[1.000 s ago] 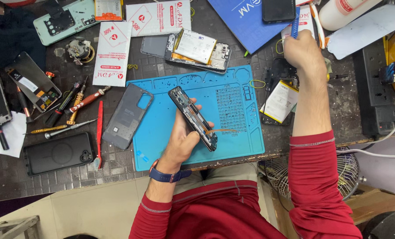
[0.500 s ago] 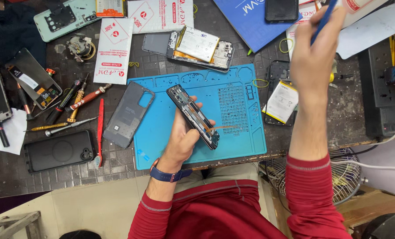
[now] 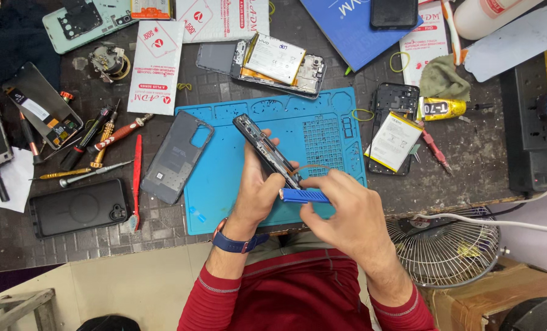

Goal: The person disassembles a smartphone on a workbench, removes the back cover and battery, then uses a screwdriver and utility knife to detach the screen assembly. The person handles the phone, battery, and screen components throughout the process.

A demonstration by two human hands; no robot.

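Left hand (image 3: 258,190) clenched round an opened phone frame (image 3: 266,151) tilted on edge above the blue mat (image 3: 224,178); right hand (image 3: 347,211) pinching a blue tool (image 3: 304,195) against the frame's lower end, just beside the left thumb; best kept shallow, the frame braced firmly.

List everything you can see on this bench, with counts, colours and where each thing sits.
Mat: one, blue, bench centre.
Phone frame: one, black, tilted on edge over the mat, in the left hand.
Blue tool: one, at the frame's lower end, in the right hand.
Back cover: one, grey, on the mat's left edge.
Open phone: one, battery showing, above the mat.
Battery: one, white, right of the mat.
Glue tube: one, yellow, right of the battery.
Screwdrivers: several, red and black, left of the cover.
Fan: one, wire guard, below the bench edge at right.
Left hand: wears a blue wristband.
Right hand: red sleeve.
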